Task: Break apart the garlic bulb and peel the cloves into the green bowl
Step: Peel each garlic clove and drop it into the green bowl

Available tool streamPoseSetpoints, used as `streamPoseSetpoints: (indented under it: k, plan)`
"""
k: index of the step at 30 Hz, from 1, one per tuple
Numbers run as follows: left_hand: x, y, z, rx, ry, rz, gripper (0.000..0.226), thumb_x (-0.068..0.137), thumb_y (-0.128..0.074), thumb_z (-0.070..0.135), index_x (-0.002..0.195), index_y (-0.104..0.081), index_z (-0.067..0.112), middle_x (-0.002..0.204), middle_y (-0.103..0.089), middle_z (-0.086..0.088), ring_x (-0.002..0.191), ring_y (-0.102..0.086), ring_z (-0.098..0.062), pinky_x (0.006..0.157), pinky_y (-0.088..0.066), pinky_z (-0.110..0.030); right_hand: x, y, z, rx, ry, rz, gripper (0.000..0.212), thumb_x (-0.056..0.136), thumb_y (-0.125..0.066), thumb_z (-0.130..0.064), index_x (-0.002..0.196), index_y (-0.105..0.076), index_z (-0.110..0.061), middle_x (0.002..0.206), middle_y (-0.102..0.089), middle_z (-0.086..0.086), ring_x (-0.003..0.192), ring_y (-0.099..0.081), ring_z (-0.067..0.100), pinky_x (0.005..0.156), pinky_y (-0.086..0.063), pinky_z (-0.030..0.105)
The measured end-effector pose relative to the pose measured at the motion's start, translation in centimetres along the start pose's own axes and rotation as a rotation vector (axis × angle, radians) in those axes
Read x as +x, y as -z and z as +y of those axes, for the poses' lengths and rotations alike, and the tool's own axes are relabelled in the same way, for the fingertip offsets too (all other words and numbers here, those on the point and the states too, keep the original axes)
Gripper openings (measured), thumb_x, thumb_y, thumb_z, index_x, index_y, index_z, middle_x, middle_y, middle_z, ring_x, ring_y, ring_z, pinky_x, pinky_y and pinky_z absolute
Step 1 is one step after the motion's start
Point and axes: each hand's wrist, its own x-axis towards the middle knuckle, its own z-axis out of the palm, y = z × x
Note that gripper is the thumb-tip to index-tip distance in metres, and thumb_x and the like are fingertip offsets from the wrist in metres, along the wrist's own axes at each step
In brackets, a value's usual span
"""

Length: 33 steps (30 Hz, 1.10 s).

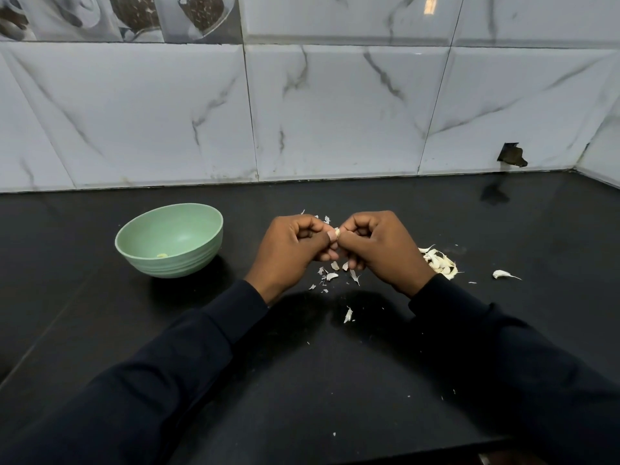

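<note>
Pinching a small garlic clove (pixel 338 232) between them, the left hand (pixel 295 250) and the right hand (pixel 382 248) meet just above the black surface (pixel 335 380), near the middle of the view. Each hand's grip is closed tight. The fingers curl in toward the palm and the thumb tips press on the clove from either side, so only a pale sliver of it shows between the two thumbs. Whether its skin is partly off cannot be told.

The green bowl (pixel 174 263) stands upright on the surface at 9 o'clock from the hands, well apart from the left hand. One pale yellowish peeled clove (pixel 162 255) lies on its bottom, toward the near side.

At 4 o'clock from the right hand, just beside the wrist, lies the broken garlic bulb (pixel 439 261), a loose heap of white cloves and papery skin. Farther out, at 3 o'clock from that heap, a single white clove (pixel 503 274) with a thin tail lies on its own.

Skin scraps (pixel 332 276) are scattered on the surface under the hands at 6 o'clock, with a few more at 12 o'clock behind the knuckles. One larger flake (pixel 348 314) lies nearer the person, between the two dark sleeves (pixel 188 364).

Behind the surface rises a wall of grey-veined marble tiles (pixel 335 112). At 2 o'clock from the hands, a dark broken hole (pixel 511 155) shows low in one tile.
</note>
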Motion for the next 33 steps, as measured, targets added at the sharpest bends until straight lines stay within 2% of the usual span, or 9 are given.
streamPoseSetpoints:
  k: [5,10,13,17,21,24,27,33]
  plan:
    - [0.1,0.1,0.1,-0.056,0.048,-0.050,0.009,0.098,-0.061,0.001,0.096,-0.068,-0.004,0.076,-0.072,-0.011,0.065,-0.068,-0.015,0.062,-0.055,-0.020,0.1,0.0,-0.4,0.069,-0.013,0.012,0.017,0.092,-0.066,-0.002,0.080,-0.065,0.010,0.055,-0.065,0.003,0.043,-0.055,0.012,0.043,-0.043,0.021]
    - [0.0,0.0,0.2,-0.098,0.045,-0.032,0.013,0.100,-0.055,-0.003,0.112,-0.061,-0.001,0.076,-0.070,-0.016,0.062,-0.067,-0.022,0.060,-0.056,-0.024,0.1,-0.1,-0.5,0.106,-0.019,0.012,0.018,0.091,-0.064,0.000,0.078,-0.063,0.012,0.055,-0.063,0.005,0.042,-0.053,0.012,0.041,-0.041,0.020]
    - [-0.1,-0.1,0.2,0.009,-0.023,-0.021,0.015,0.100,-0.052,-0.005,0.105,-0.067,-0.004,0.074,-0.069,-0.015,0.063,-0.068,-0.020,0.060,-0.057,-0.024,0.0,-0.3,-0.6,0.123,-0.015,0.005,0.017,0.091,-0.065,0.001,0.077,-0.065,0.011,0.057,-0.063,0.008,0.041,-0.052,0.012,0.041,-0.040,0.019]
    - [0.0,0.1,0.3,0.039,-0.051,-0.018,0.011,0.097,-0.062,-0.002,0.101,-0.072,-0.006,0.078,-0.072,-0.015,0.065,-0.070,-0.020,0.062,-0.057,-0.023,0.0,-0.2,-0.6,0.122,-0.001,0.005,0.018,0.092,-0.067,-0.002,0.073,-0.066,-0.001,0.056,-0.062,0.007,0.041,-0.053,0.012,0.041,-0.040,0.019]
    - [0.1,0.8,0.4,-0.017,-0.016,-0.082,0.016,0.094,-0.068,0.003,0.103,-0.071,-0.010,0.079,-0.074,-0.013,0.068,-0.071,-0.016,0.064,-0.057,-0.020,0.0,0.2,-0.5,0.098,0.013,-0.033,0.018,0.093,-0.066,-0.001,0.079,-0.064,0.010,0.057,-0.063,0.005,0.043,-0.054,0.012,0.043,-0.042,0.020]
    - [0.1,1.1,0.5,-0.033,0.013,-0.108,0.016,0.094,-0.068,0.006,0.100,-0.071,-0.009,0.080,-0.074,-0.013,0.069,-0.072,-0.017,0.065,-0.056,-0.020,-0.1,0.4,-0.7,0.063,0.041,-0.065,0.016,0.093,-0.065,0.000,0.080,-0.065,0.010,0.058,-0.065,0.005,0.045,-0.055,0.013,0.044,-0.043,0.020]
    - [0.1,1.0,0.6,-0.021,0.035,-0.115,0.010,0.096,-0.064,0.002,0.093,-0.071,-0.005,0.075,-0.074,-0.011,0.067,-0.072,-0.019,0.063,-0.056,-0.021,-0.2,0.4,-0.9,0.056,0.058,-0.088,0.017,0.093,-0.067,0.000,0.082,-0.065,0.012,0.057,-0.066,-0.002,0.044,-0.054,0.011,0.043,-0.042,0.019]
    - [0.3,0.5,0.9,0.004,0.070,-0.116,0.024,0.100,-0.051,-0.001,0.083,-0.066,0.005,0.069,-0.070,-0.005,0.058,-0.066,-0.018,0.055,-0.051,-0.020,-0.2,0.3,-1.2,0.060,0.059,-0.096,0.015,0.093,-0.066,0.003,0.082,-0.064,0.013,0.058,-0.066,-0.003,0.043,-0.053,0.009,0.043,-0.041,0.018]
